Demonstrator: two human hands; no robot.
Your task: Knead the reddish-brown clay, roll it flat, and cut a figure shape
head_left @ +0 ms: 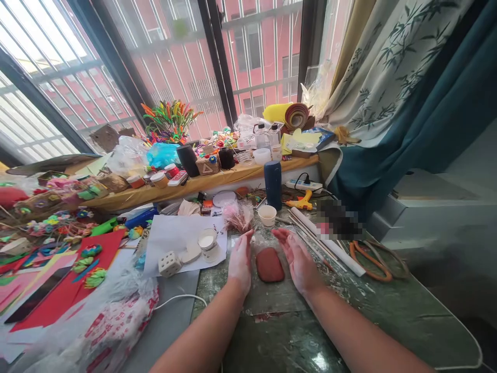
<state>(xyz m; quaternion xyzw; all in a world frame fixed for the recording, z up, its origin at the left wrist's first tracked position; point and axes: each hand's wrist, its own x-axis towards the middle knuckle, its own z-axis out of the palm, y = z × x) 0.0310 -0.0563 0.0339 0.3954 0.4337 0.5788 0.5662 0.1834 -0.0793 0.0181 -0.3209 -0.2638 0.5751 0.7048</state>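
Note:
A flat, rounded slab of dark red clay [269, 264] lies on the green marble tabletop [295, 331]. My left hand [240, 260] stands on its edge just left of the slab, fingers stretched out and together, palm facing the clay. My right hand [297, 259] stands the same way just right of it, palm turned inward. Both hands are dusted white and hold nothing. Whether they touch the slab's sides I cannot tell.
A white sheet [174, 235] with a white die [170, 263] and a small cup [207, 242] lies to the left. A paper cup [267, 215], dark blue bottle [273, 184], white rod [330, 242] and orange-handled scissors [373, 259] lie behind and right. Red paper and craft clutter [66, 248] fill the left.

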